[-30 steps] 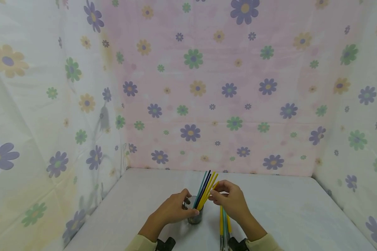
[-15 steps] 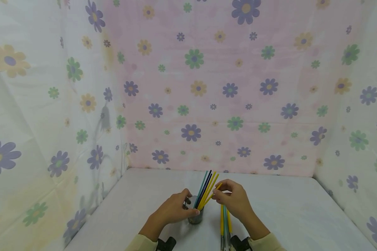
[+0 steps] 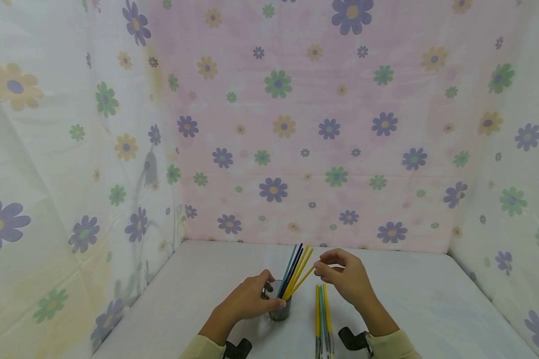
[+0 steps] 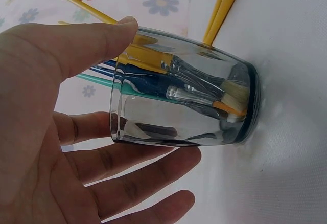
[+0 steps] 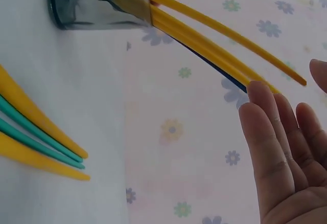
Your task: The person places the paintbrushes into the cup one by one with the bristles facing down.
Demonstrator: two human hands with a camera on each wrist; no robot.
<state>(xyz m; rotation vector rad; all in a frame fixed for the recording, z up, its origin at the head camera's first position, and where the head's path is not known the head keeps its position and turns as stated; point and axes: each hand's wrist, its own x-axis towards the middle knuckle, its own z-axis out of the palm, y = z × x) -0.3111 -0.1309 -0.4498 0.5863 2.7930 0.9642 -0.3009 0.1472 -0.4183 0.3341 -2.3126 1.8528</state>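
Glass (image 3: 279, 314) gripped by the left hand (image 3: 253, 298) seemingly receives a yellow brush (image 3: 302, 282); the empty-fingered right hand (image 3: 347, 276) probably next needs loose brushes (image 3: 327, 309) at four o'clock.

We see a clear, grey-tinted glass tumbler (image 4: 173, 115), smooth and glossy, holding slim yellow, dark blue and teal paintbrushes (image 3: 296, 271) with smooth, painted-looking handles, shiny silvery metal collars (image 4: 191, 97) and matt, pale bristles (image 4: 235, 98). To its right, we find similarly smooth yellow and green paintbrushes (image 3: 317, 311) on a matt, finely grained white tabletop (image 3: 408, 299). The far flower-printed pink hanging (image 3: 296, 169) looks like matt cloth.
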